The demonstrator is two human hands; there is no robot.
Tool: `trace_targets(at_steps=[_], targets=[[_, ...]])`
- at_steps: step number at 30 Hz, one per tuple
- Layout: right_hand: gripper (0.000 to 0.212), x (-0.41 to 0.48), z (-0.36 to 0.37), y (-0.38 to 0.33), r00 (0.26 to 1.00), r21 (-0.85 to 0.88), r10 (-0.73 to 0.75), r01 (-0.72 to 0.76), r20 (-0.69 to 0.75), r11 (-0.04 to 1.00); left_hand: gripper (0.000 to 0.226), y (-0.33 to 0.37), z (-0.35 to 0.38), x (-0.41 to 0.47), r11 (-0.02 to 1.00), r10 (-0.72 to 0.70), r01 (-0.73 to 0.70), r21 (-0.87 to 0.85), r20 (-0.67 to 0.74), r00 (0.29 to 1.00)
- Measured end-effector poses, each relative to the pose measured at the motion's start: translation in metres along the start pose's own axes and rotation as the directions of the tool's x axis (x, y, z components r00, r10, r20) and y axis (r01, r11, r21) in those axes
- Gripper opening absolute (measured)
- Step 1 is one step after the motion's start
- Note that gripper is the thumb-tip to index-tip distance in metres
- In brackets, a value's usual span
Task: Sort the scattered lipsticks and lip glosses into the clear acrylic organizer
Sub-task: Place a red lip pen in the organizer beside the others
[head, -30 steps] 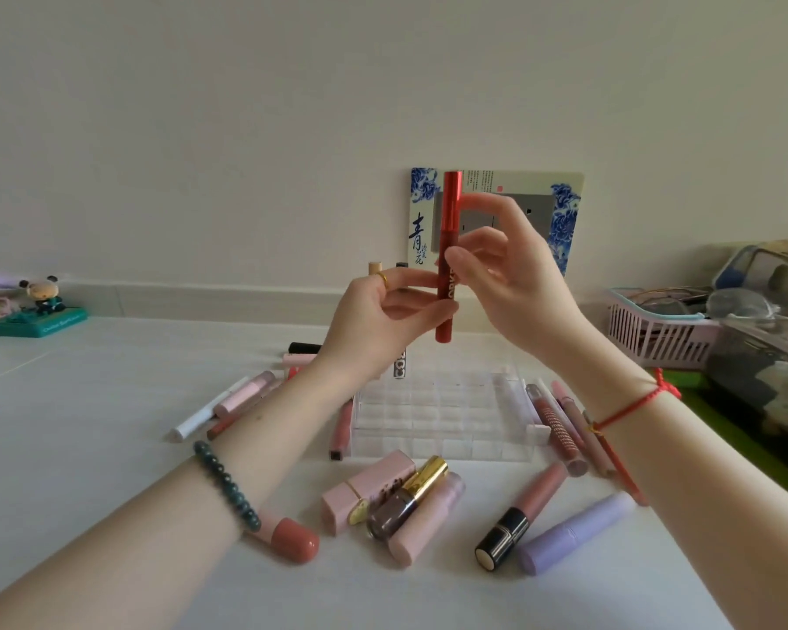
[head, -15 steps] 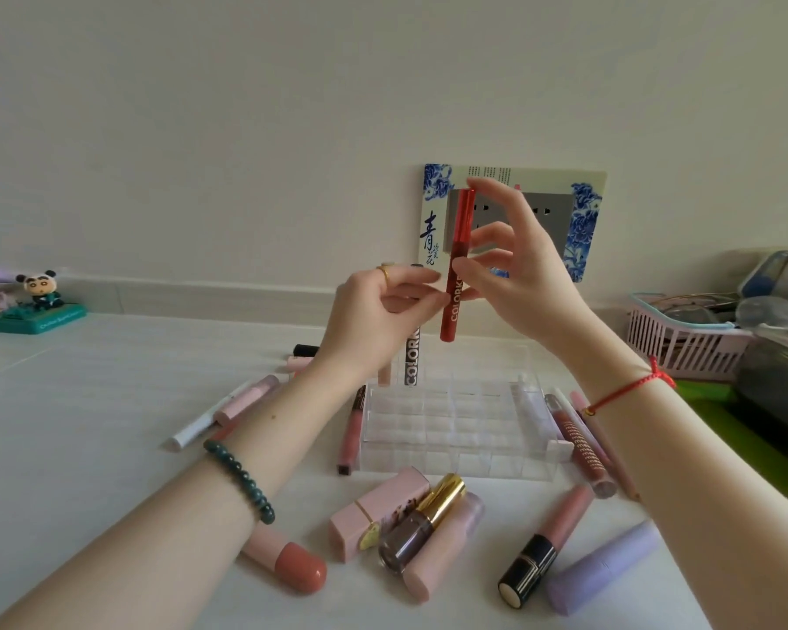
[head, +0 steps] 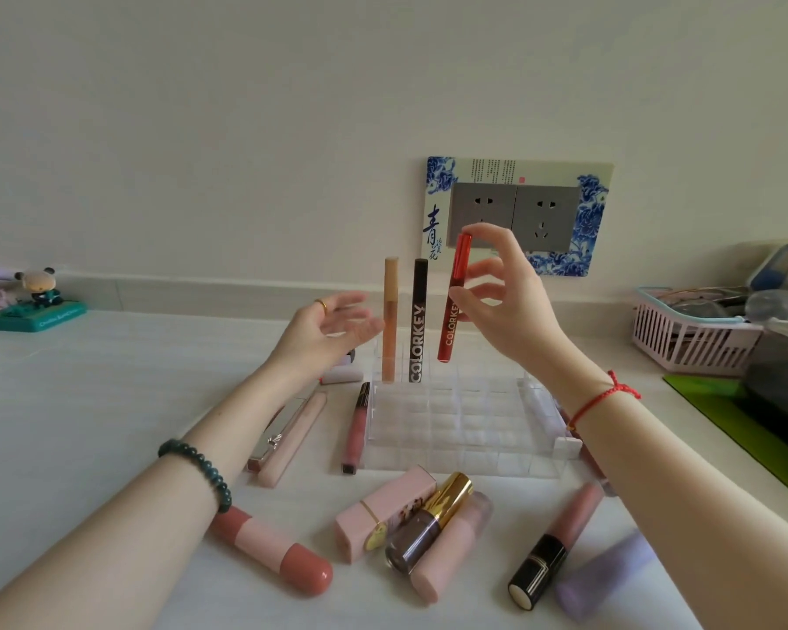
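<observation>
Okay, white table point(head: 110, 425) fills the view and both forearms reach in over it from the bottom corners. The clear organizer point(head: 465, 429) sits dead centre, its grid of cells mostly bare.

R hand point(head: 515, 306) is raised over the organizer's back row, wrist cocked, palm facing left. It pinches the red lip gloss point(head: 453, 302): index tip up by the cap, thumb on the mid barrel, other fingers fanned loose. L hand point(head: 324, 329) hovers at the organizer's back-left corner, palm turned inward, fingers spread and relaxed, holding nothing. It's a bit blurred.

The red gloss has its long axis near vertical, cap up and leaning slightly right, base pointing down at the back row. The base is level w/ the rim, and I can't tell if it's in a cell yet. Just left of it the black COLORKEY tube point(head: 418, 320) stands upright in the back row, and the beige tube point(head: 390, 320) stands upright left of that.

Loose items lie flat on the table. A pink gloss point(head: 355, 429) lies along the organizer's left wall. Near the front are a coral-tipped capsule point(head: 269, 545), a pink square lipstick point(head: 383, 511), a gold-capped bottle point(head: 433, 520), a black lipstick point(head: 547, 557) and a lilac tube point(head: 606, 575).
</observation>
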State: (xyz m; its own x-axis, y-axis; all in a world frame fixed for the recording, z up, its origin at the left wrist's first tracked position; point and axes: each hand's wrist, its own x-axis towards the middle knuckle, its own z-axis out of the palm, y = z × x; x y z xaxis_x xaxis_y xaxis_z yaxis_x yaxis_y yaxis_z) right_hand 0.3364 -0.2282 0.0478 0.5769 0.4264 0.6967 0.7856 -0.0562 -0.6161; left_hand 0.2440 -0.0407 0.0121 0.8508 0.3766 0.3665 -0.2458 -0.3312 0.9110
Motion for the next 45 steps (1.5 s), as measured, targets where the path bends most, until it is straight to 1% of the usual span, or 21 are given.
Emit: trace_targets(at_steps=[2, 6, 10, 13, 18, 23, 30, 32, 38, 45], targets=[[0.053, -0.001, 0.002, 0.003, 1.000, -0.010, 0.006, -0.006, 0.011, 1.000, 0.053, -0.006, 0.000, 0.001, 0.998, 0.005, -0.008, 0.055, 0.052, 0.999], [0.054, -0.003, 0.005, 0.008, 0.999, -0.014, 0.041, -0.041, 0.027, 0.999, 0.033, -0.017, 0.001, 0.002, 0.990, -0.021, 0.000, 0.142, 0.142, 0.990], [0.057, -0.005, 0.006, 0.011, 0.997, -0.025, 0.066, -0.065, 0.043, 0.998, 0.035, -0.021, 0.003, 0.003, 0.981, -0.031, -0.001, 0.192, 0.165, 0.986], [0.059, -0.007, 0.008, 0.012, 0.994, -0.043, 0.086, -0.083, 0.063, 0.996, 0.033, -0.022, 0.003, 0.003, 0.978, -0.028, -0.012, 0.208, 0.190, 0.981], [0.056, -0.007, 0.008, 0.010, 0.990, -0.034, 0.108, -0.105, 0.086, 0.994, 0.029, -0.023, 0.004, 0.003, 0.981, -0.020, -0.018, 0.193, 0.194, 0.981], [0.054, -0.006, 0.006, 0.008, 0.982, -0.017, 0.151, -0.151, 0.109, 0.988, 0.034, -0.023, 0.004, 0.003, 0.980, -0.025, -0.015, 0.197, 0.202, 0.979], [0.051, -0.007, 0.005, 0.007, 0.967, -0.017, 0.198, -0.198, 0.159, 0.980, 0.029, -0.027, 0.003, 0.003, 0.982, -0.032, -0.007, 0.191, 0.200, 0.979], [0.049, -0.008, 0.005, 0.007, 0.968, -0.017, 0.198, -0.198, 0.154, 0.980, 0.031, -0.027, 0.003, 0.003, 0.982, -0.030, -0.009, 0.190, 0.205, 0.978], [0.046, -0.008, 0.006, 0.007, 0.970, -0.044, 0.199, -0.195, 0.138, 0.980, 0.025, -0.026, 0.004, 0.004, 0.983, -0.022, -0.017, 0.185, 0.203, 0.979], [0.045, -0.007, 0.006, 0.005, 0.970, -0.075, 0.188, -0.178, 0.152, 0.981, 0.031, -0.027, 0.002, 0.004, 0.980, -0.030, -0.011, 0.200, 0.204, 0.979]])
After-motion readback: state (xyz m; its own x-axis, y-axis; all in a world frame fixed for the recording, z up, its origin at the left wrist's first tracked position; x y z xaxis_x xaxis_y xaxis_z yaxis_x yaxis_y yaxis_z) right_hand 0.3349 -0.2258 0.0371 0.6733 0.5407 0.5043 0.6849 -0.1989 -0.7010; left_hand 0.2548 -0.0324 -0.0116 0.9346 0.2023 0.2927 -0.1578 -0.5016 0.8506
